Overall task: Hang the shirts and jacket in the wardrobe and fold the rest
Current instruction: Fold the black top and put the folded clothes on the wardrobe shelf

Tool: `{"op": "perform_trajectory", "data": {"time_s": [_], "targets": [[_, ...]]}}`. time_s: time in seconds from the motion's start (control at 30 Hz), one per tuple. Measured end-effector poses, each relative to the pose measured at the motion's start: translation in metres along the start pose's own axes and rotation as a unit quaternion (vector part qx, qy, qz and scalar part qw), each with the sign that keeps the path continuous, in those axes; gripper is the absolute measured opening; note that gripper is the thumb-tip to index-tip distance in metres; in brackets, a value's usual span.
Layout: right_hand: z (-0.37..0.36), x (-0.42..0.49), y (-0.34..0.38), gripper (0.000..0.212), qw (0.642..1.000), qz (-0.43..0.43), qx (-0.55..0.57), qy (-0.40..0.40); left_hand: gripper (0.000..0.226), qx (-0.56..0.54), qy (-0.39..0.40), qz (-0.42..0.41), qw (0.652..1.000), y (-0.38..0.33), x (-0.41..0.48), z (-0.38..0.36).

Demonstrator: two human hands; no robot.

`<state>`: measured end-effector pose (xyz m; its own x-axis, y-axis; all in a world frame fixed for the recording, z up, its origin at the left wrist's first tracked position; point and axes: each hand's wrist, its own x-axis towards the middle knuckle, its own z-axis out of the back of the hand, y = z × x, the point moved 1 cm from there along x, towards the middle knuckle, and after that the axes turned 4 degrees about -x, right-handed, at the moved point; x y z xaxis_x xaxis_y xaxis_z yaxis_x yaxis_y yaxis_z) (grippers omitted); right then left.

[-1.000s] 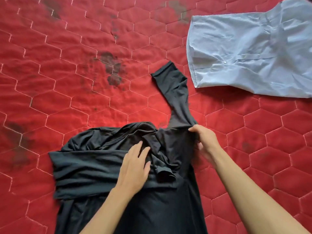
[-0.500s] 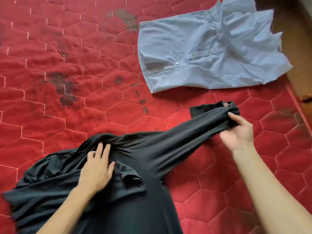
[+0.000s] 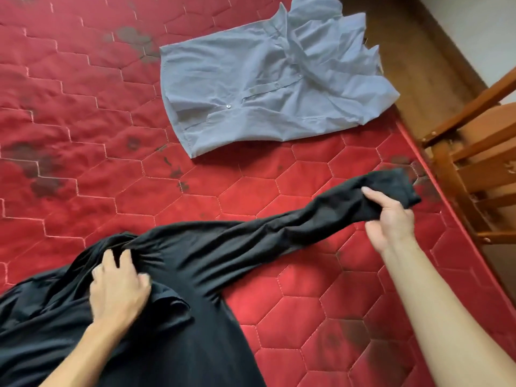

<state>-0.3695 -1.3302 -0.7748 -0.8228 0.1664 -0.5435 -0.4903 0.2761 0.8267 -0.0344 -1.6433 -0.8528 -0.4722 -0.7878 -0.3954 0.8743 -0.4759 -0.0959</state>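
Observation:
A black long-sleeved garment point(image 3: 195, 331) lies crumpled on the red quilted mattress point(image 3: 83, 163) at the lower left. Its sleeve point(image 3: 279, 236) stretches out to the right, almost straight. My right hand point(image 3: 391, 222) pinches that sleeve near the cuff, a little above the mattress. My left hand point(image 3: 117, 289) presses down on the garment near its collar, fingers bunching the fabric. A light blue button shirt point(image 3: 265, 88) lies spread and wrinkled at the top, apart from both hands.
The mattress has dark stains and ends at its right edge point(image 3: 435, 191). Beyond that edge are a wooden floor point(image 3: 405, 37) and a wooden chair or frame point(image 3: 474, 152).
My right hand has pulled the black sleeve from pointing up to stretched out rightward toward the mattress edge. My left hand stays pressed near the collar. The view has shifted right.

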Motion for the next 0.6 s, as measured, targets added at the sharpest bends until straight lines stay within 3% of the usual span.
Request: {"op": "perform_trajectory", "data": {"time_s": [0.1, 0.2, 0.27, 0.3, 0.4, 0.47, 0.6], "targets": [[-0.025, -0.043, -0.034, 0.024, 0.986, 0.078, -0.149, 0.004, 0.056, -0.124, -0.083, -0.027, 0.988, -0.026, -0.019, 0.007], [-0.055, -0.099, -0.073, 0.020, 0.955, 0.149, -0.253, 0.046, 0.034, -0.326, -0.036, -0.066, 0.942, -0.048, -0.041, 0.016], [-0.077, -0.146, -0.101, 0.014, 0.932, 0.181, -0.302, 0.090, 0.018, -0.500, 0.055, -0.027, 0.864, -0.057, -0.055, 0.034], [-0.089, -0.172, -0.115, 0.010, 0.921, 0.189, -0.318, 0.118, 0.020, -0.574, 0.104, 0.004, 0.813, -0.058, -0.061, 0.047], [-0.122, -0.255, -0.157, 0.023, 0.886, 0.207, -0.345, 0.231, 0.050, -0.703, 0.183, 0.054, 0.685, -0.034, -0.071, 0.084], [-0.138, -0.307, -0.181, 0.037, 0.853, 0.220, -0.360, 0.306, 0.055, -0.721, 0.155, 0.036, 0.674, 0.000, -0.078, 0.107], [-0.152, -0.390, -0.223, 0.061, 0.760, 0.218, -0.406, 0.457, 0.020, -0.682, 0.027, 0.071, 0.727, 0.096, -0.087, 0.124]]}}
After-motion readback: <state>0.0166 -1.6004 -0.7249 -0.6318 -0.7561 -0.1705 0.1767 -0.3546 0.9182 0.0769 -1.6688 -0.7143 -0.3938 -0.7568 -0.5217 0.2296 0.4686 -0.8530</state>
